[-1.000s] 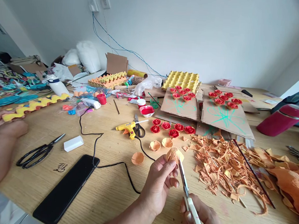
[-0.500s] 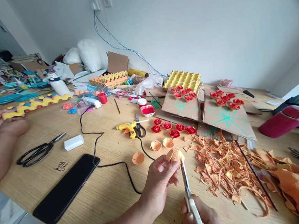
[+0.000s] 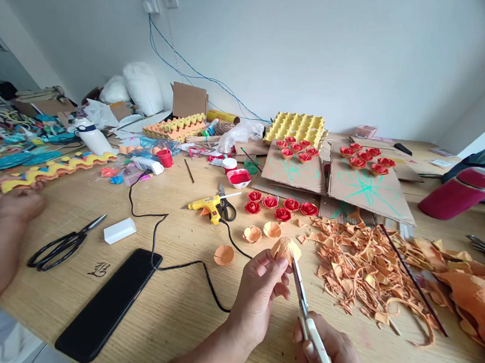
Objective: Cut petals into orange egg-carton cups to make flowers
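Between thumb and fingers, my left hand (image 3: 256, 297) pinches an orange egg-carton cup (image 3: 284, 249), its rounded side up. My right hand (image 3: 334, 351) grips white-handled scissors (image 3: 308, 315), whose blade tips meet the cup's right edge. Just beyond lie three cut orange cups: a plain one (image 3: 224, 254), a petalled one (image 3: 252, 234) and another (image 3: 272, 230). Several red-painted paper roses (image 3: 282, 214) sit behind them. To the right spreads a heap of orange carton scraps (image 3: 357, 269).
A yellow glue gun (image 3: 207, 204) rests beside black-handled scissors (image 3: 227, 202); its cord crosses the table. A phone (image 3: 109, 305) and black scissors (image 3: 63, 246) lie left. Another person's hands (image 3: 20, 203) hold a painted carton strip (image 3: 62, 168). Cardboard sheets (image 3: 367, 194) bear red roses. A red bottle (image 3: 462, 193) stands right.
The cup in my left hand has tilted slightly, and the scissors remain at its edge. The other person's hands have shifted slightly with the carton strip.
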`<action>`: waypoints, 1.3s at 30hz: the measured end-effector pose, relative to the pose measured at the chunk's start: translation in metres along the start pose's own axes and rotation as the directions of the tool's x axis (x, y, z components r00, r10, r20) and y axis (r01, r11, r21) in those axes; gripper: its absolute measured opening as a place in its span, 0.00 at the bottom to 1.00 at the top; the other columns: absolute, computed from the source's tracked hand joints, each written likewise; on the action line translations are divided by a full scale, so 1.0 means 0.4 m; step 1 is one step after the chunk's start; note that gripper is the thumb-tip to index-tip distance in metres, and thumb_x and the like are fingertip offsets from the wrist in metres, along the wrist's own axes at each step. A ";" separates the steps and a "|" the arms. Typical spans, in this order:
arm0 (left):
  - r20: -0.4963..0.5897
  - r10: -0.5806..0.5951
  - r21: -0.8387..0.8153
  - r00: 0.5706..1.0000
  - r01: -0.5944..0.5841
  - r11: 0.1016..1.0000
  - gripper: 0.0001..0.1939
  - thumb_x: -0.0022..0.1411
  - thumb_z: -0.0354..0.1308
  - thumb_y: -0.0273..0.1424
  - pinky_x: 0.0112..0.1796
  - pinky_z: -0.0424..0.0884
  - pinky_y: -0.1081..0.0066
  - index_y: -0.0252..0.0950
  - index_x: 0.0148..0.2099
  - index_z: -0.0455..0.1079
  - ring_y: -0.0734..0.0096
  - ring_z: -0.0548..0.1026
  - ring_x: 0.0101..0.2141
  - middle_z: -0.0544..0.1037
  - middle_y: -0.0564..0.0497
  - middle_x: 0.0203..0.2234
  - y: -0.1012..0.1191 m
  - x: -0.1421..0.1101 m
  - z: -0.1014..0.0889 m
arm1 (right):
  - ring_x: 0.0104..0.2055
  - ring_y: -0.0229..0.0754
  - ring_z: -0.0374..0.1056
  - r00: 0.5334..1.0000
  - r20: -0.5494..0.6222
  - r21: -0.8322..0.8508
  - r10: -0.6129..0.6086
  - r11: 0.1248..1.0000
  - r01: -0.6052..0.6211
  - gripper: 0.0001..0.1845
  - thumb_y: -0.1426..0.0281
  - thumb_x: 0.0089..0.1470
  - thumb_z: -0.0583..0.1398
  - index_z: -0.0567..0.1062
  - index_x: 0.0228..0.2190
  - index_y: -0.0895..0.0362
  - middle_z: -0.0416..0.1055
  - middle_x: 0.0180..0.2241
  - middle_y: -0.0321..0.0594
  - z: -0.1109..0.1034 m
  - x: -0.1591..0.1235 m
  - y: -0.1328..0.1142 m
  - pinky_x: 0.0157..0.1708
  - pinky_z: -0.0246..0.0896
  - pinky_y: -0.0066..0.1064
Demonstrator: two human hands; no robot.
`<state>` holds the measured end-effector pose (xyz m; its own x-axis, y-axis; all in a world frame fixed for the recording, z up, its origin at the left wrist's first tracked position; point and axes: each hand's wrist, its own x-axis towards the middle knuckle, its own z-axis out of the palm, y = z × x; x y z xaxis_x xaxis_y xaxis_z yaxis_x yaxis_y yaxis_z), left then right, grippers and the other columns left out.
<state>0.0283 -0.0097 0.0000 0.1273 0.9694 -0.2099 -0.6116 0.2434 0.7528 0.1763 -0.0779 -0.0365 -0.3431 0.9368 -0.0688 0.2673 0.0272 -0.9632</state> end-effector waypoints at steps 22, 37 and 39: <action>-0.043 -0.038 0.010 0.998 0.039 0.999 0.13 0.53 0.68 0.38 0.24 0.65 0.81 0.34 0.35 0.73 0.80 0.66 0.26 0.71 0.53 0.27 -0.003 0.007 -0.005 | 0.26 0.40 0.64 0.998 -0.041 -0.097 -0.050 0.994 0.046 0.21 0.54 0.64 0.49 0.68 0.29 0.55 0.69 0.22 0.37 -0.001 0.019 0.006 0.26 0.59 0.29; -0.029 -0.017 0.010 0.999 0.017 1.000 0.12 0.55 0.67 0.37 0.24 0.65 0.81 0.33 0.36 0.73 0.80 0.66 0.26 0.70 0.53 0.27 -0.002 0.006 -0.003 | 0.26 0.39 0.63 0.998 -0.042 -0.089 -0.051 0.995 0.047 0.20 0.54 0.64 0.50 0.66 0.27 0.54 0.68 0.23 0.36 0.002 0.022 0.000 0.26 0.59 0.28; -0.024 -0.013 0.023 1.000 0.014 1.000 0.12 0.56 0.67 0.37 0.24 0.65 0.81 0.33 0.36 0.73 0.80 0.66 0.26 0.70 0.53 0.27 -0.002 0.006 -0.004 | 0.26 0.40 0.63 0.997 -0.047 -0.094 -0.060 0.994 0.055 0.20 0.54 0.64 0.50 0.67 0.27 0.54 0.68 0.23 0.37 0.000 0.021 0.001 0.26 0.59 0.28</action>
<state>0.0279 -0.0077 -0.0023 0.1168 0.9650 -0.2349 -0.5913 0.2576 0.7642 0.1734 -0.0699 -0.0375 -0.3160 0.9487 0.0011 0.3317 0.1116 -0.9367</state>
